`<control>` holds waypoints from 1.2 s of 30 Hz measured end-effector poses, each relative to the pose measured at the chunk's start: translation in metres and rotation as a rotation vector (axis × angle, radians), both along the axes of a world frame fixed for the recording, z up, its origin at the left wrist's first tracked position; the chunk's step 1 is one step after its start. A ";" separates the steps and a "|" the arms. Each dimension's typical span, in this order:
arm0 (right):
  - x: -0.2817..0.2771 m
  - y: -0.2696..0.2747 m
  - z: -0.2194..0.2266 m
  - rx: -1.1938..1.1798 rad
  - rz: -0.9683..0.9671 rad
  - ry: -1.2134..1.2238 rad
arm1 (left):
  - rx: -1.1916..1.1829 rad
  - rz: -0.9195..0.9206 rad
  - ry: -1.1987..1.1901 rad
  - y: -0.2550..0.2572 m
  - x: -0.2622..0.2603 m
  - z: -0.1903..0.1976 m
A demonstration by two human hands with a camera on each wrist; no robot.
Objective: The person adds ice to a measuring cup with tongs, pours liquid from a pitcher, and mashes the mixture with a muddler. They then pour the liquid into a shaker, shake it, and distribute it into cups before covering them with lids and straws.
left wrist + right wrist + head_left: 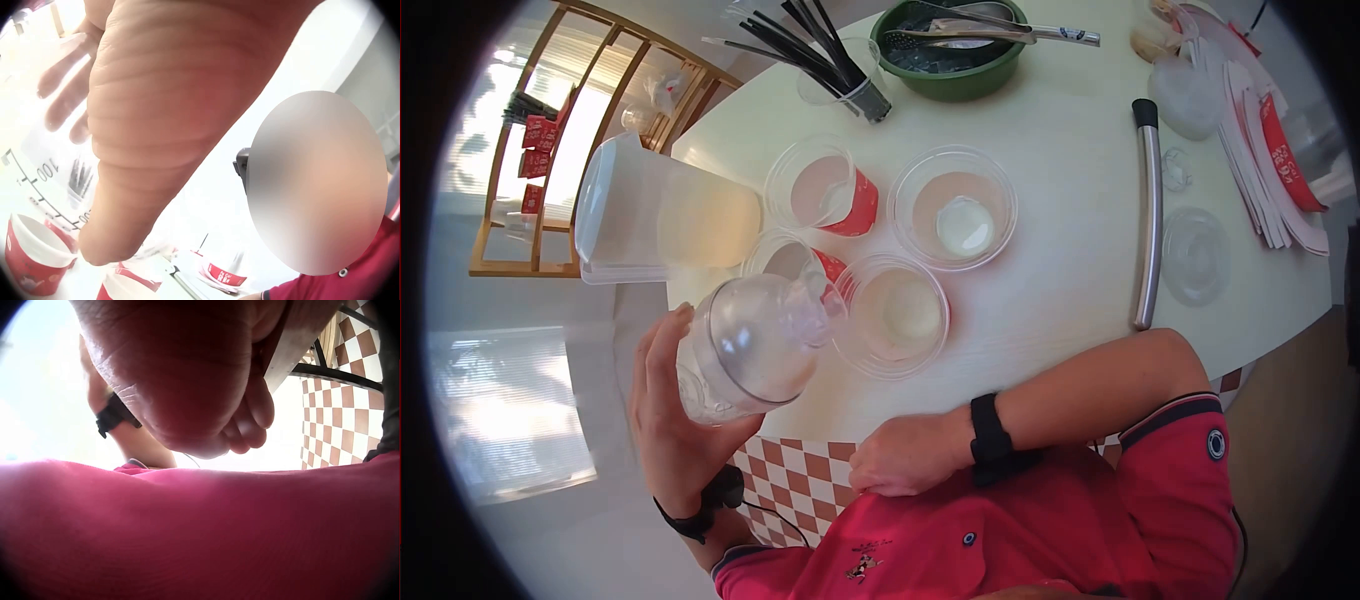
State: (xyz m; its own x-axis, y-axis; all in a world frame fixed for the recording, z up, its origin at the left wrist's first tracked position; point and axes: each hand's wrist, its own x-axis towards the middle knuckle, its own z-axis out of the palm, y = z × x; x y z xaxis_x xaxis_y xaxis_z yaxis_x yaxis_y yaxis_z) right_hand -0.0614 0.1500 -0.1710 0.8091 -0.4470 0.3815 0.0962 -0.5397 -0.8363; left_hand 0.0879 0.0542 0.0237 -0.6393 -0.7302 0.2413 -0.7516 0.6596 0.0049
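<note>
Tilted to the right, a clear plastic shaker (762,345) is gripped in my left hand (668,420), fingers and thumb around its body. Its narrow mouth overlaps the rim of the front right cup (900,318) in the head view. Black measuring marks show on the shaker's wall (47,172) in the left wrist view. Another red cup (832,266) is partly hidden behind the shaker. Two more cups stand behind, a red one (862,205) and a wide one (935,195) with a pale patch inside. Loosely curled, my right hand (910,455) rests by the table's near edge, holding nothing visible.
A pitcher of pale yellow liquid (710,225) stands left of the cups. At the back are a holder of black straws (865,100) and a green basin (955,85) with utensils. Right lie a metal muddler (1148,220), a clear lid (1195,258) and stacked paper cups (1250,150).
</note>
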 end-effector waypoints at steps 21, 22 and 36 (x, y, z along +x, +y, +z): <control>0.013 0.017 0.002 -0.053 -0.119 0.113 | 0.686 0.352 1.576 0.059 0.045 -0.140; 0.007 0.023 0.010 -0.079 -0.096 0.196 | 0.707 0.338 1.615 0.061 0.042 -0.140; -0.213 0.045 0.126 -0.163 -1.591 0.451 | 0.815 -0.091 1.179 0.080 0.050 -0.216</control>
State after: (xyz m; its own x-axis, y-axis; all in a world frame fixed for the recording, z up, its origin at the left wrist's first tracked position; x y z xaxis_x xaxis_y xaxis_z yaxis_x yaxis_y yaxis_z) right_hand -0.2739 0.1951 -0.0452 -0.3361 -0.8611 0.3815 -0.8185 0.0668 -0.5705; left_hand 0.1376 0.1340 -0.1925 -0.4157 -0.8883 0.1954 0.0010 0.2143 0.9768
